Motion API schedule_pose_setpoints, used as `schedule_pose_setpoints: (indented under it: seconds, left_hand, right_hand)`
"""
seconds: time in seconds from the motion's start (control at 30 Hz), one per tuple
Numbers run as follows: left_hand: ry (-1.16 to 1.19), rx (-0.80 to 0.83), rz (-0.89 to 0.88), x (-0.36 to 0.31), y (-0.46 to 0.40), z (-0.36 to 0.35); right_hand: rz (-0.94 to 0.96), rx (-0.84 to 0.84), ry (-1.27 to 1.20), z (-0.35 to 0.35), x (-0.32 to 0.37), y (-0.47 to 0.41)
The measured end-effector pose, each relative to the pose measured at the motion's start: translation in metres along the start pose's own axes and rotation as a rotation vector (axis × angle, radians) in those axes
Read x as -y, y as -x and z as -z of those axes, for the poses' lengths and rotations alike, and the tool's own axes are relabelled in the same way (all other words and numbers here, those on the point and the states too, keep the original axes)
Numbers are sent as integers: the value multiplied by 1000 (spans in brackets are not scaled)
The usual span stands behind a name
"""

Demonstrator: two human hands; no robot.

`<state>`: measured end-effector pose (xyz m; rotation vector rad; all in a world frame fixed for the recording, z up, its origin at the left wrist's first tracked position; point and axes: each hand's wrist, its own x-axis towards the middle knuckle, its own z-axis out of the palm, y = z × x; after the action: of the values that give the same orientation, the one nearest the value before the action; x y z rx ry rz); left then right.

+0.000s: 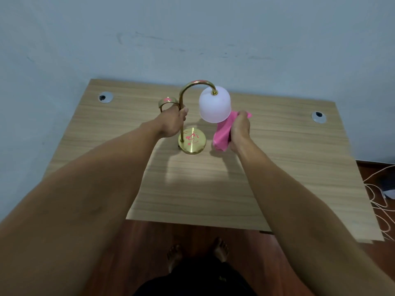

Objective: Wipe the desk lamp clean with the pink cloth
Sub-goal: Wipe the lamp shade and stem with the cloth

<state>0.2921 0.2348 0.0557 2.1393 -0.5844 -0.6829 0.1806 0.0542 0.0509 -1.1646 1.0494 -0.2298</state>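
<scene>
The desk lamp [193,116] stands upright at frame centre on the worktop [277,167]. Its brass stem is gripped by the left hand [171,122]; the pink cloth [223,133] is clenched in the right hand [240,131], just right of the white shade [214,105], the nearer surface.

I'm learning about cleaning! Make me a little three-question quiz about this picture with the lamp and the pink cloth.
1. True or false: the left hand holds the gold stem of the desk lamp.
2. Which hand holds the pink cloth? A) left B) right C) neither
3. Fill in: pink marks show on the lamp's round gold ____.

Key:
1. True; its grip is closed around the stem.
2. B; the right hand grips the cloth beside the white shade.
3. Base; it stands on the wooden desk, not yet wiped.
</scene>
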Motion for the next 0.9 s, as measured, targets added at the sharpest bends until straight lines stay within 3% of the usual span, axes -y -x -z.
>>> schedule_pose_setpoints:
  seconds: [0.07, 0.13, 0.2, 0.3, 0.43, 0.53, 0.6, 0.67, 0.7, 0.77, 0.8, 0.83, 0.9]
  left_hand:
    - [0, -2, 4, 0, 0, 0]
    - [6, 0, -1, 0, 0, 0]
    - [33, 12, -11, -2, 1, 0]
    - [36, 30, 1, -4, 4, -1]
    - [-176, -69, 60, -4, 2, -1]
    - [27, -9, 56, -3, 0, -2]
    - [37, 13, 41, -4, 1, -1]
    - [21, 21, 18, -1, 1, 0]
    - [18, 22, 17, 0, 0, 0]
    - [14, 26, 25, 1, -1, 1]
    - [16, 28, 27, 2, -1, 1]
    - [16, 28, 28, 2, -1, 1]
    - [9, 27, 27, 1, 0, 1]
  right_hand:
    - [216, -108, -114, -6, -7, 15]
    - [571, -28, -121, -18, -7, 30]
    - [819, 75, 58, -29, -6, 38]
    - [989, 76, 337, -31, -20, 36]
    - [1218, 117, 623, -11, -54, 27]
    - [1334, 199, 780, 7, -76, 21]
    - [1269, 279, 846, 21, -97, 21]
    - [953, 264, 793, 31, -114, 31]
    - [712, 156, 657, 33, -116, 36]
    - [111, -95, 135, 31, -103, 30]
    - [-102, -131, -99, 32, -91, 28]
    - [-185, -131, -240, 32, -76, 27]
    - [-68, -124, -316, 26, -45, 26]
